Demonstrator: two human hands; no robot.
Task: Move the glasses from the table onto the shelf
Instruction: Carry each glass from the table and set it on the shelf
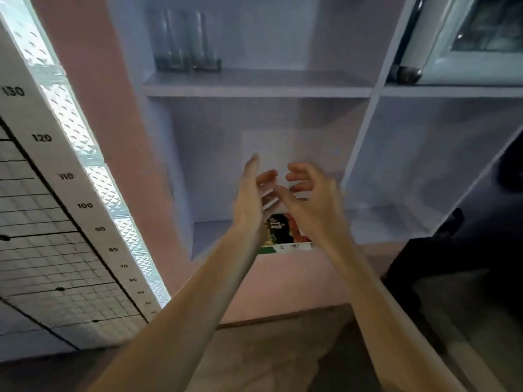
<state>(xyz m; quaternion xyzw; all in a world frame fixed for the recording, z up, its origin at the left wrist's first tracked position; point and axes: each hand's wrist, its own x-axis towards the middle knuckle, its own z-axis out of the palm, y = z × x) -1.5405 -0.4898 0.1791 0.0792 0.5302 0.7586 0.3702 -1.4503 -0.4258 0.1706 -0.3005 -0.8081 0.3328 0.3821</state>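
Two tall clear glasses [185, 41] stand side by side at the back left of the upper white shelf [254, 90]. Both my arms reach forward in front of the compartment below it. My left hand [252, 199] is open with fingers spread, palm turned right. My right hand [308, 193] is open with curled fingers, close beside the left. Neither hand holds anything. The table is out of view.
A colourful box or book [285, 236] lies on the lower shelf behind my hands. A white height chart [56, 207] leans at the left beside a bright glass strip. A framed picture [467, 38] stands in the upper right compartment. Dark furniture [452, 264] sits at the right.
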